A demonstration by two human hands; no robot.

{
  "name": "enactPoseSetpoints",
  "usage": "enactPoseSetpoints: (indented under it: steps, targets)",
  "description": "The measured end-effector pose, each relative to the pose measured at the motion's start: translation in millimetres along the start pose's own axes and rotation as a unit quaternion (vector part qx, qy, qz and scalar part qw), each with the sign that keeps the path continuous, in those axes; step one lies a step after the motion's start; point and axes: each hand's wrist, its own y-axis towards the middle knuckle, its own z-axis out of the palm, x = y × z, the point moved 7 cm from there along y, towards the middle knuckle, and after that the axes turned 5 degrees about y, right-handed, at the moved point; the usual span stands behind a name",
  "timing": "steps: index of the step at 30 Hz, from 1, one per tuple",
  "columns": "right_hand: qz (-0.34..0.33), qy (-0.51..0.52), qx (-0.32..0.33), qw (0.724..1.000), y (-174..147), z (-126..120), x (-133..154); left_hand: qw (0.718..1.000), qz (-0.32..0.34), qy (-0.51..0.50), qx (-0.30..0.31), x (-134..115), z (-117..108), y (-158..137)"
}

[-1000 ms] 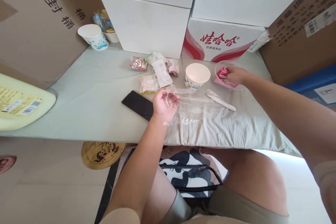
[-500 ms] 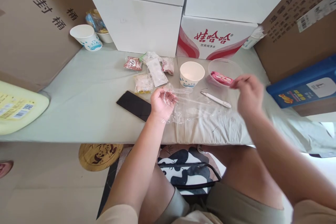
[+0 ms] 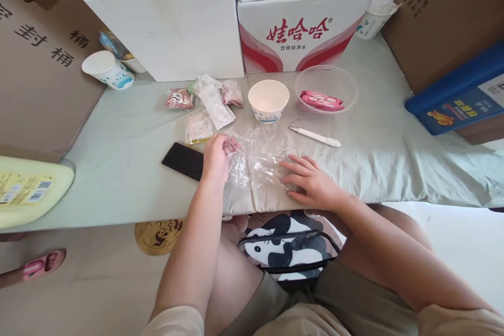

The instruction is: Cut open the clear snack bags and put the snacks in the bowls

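A crumpled clear plastic bag [image 3: 258, 160] lies at the front of the cloth-covered table, between my hands. My left hand [image 3: 216, 160] has its fingers curled on the bag's left side. Spread fingers of my right hand [image 3: 311, 184] rest on the bag's right edge. Just behind the bag stands a paper bowl [image 3: 269, 102]. To its right, pink wrapped snacks [image 3: 321, 101] lie inside a clear plastic tub [image 3: 350, 86]. A white craft knife [image 3: 315, 136] lies in front of the tub. Beside my left hand is a black phone [image 3: 183, 161].
Several small food packets [image 3: 214, 107] are grouped behind the phone. White cartons [image 3: 299, 31] wall off the back. A paper cup [image 3: 108, 70] leans near the left cardboard box [image 3: 35, 84]. A yellow-green jug [image 3: 31, 191] and a blue box [image 3: 452, 107] flank the table.
My right hand has come from the tub down and left onto the plastic bag. The pink snacks now lie fully in the tub. My left hand stays at the bag; the view has shifted.
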Motion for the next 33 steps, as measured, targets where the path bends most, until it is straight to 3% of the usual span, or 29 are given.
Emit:
enactPoseSetpoints:
  steps: [3, 6, 8, 10, 12, 14, 16, 18, 19, 21, 24, 26, 29, 31, 33]
  targets:
    - [-0.038, 0.038, -0.023, 0.998, -3, -7, 5, 0.998, 0.047, 0.036, 0.009, -3, 0, 1]
    - [-0.031, 0.091, -0.111, 0.989, -7, -30, 0, 0.995, 0.071, 0.072, -0.008, -5, -7, 0]
    - [0.031, 0.103, -0.181, 0.978, -12, -48, -13, 0.984, 0.13, 0.105, -0.061, -15, -18, -5]
    - [0.12, 0.099, -0.222, 0.963, -18, -59, -28, 0.953, 0.24, 0.156, -0.097, -32, -23, -21]
    - [0.186, 0.09, -0.215, 0.954, -22, -60, -39, 0.908, 0.347, 0.232, -0.043, -43, -12, -44]
    - [0.195, 0.088, -0.178, 0.96, -21, -54, -40, 0.844, 0.388, 0.35, 0.119, -35, 16, -68]
    - [0.162, 0.095, -0.141, 0.972, -18, -45, -36, 0.744, 0.377, 0.49, 0.255, -11, 38, -87]
    - [0.106, 0.107, -0.112, 0.982, -14, -37, -30, 0.666, 0.348, 0.583, 0.309, 10, 43, -93]
    - [0.078, 0.109, -0.097, 0.986, -12, -33, -27, 0.646, 0.336, 0.61, 0.312, 16, 42, -91]
    - [0.034, 0.106, -0.063, 0.992, -9, -25, -22, 0.635, 0.325, 0.636, 0.294, 19, 37, -82]
    - [0.021, 0.098, -0.048, 0.994, -6, -21, -22, 0.652, 0.338, 0.636, 0.237, 9, 26, -71]
    - [0.042, 0.104, -0.083, 0.99, -6, -27, -26, 0.678, 0.38, 0.601, 0.187, -7, 21, -72]
    - [0.104, 0.122, -0.194, 0.968, -14, -42, -35, 0.715, 0.494, 0.49, 0.07, -37, 10, -85]
    - [0.137, 0.121, -0.255, 0.949, -21, -48, -39, 0.711, 0.554, 0.432, 0.002, -49, 3, -95]
    - [0.14, 0.104, -0.263, 0.949, -21, -47, -38, 0.707, 0.555, 0.438, 0.005, -47, 3, -94]
